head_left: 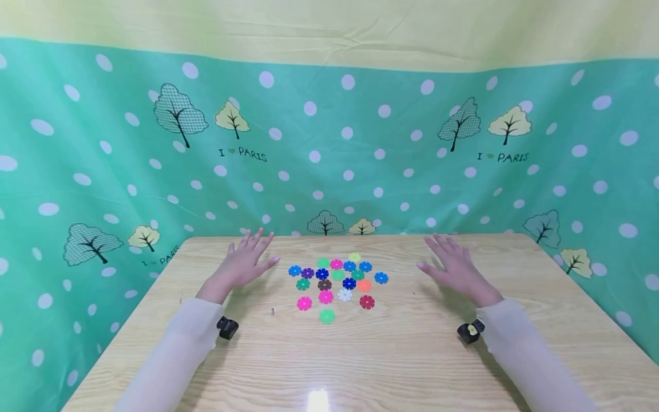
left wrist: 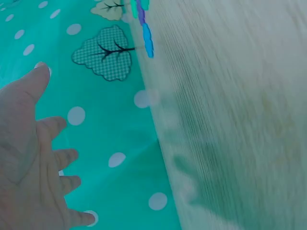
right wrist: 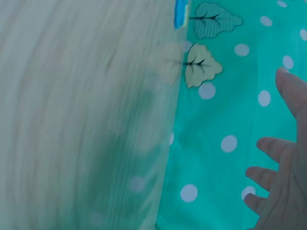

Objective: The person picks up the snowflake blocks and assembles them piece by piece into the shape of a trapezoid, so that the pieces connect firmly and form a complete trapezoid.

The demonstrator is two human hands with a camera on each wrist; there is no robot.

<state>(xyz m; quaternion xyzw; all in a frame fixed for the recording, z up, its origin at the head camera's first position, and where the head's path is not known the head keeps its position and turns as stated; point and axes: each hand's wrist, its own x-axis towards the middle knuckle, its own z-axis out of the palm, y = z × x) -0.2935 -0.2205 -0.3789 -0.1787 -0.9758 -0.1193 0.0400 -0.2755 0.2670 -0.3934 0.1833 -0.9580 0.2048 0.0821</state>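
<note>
I see a big green spotted curtain behind a wooden table. The left hand is near its far left corner, the right hand near its far right; both have fingers spread and hold nothing. Bright little flower discs lie between them, toward the far edge.

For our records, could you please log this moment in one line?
left hand: holds nothing | right hand: holds nothing | colourful, notched plastic discs: on pale wooden table, between hands
</note>
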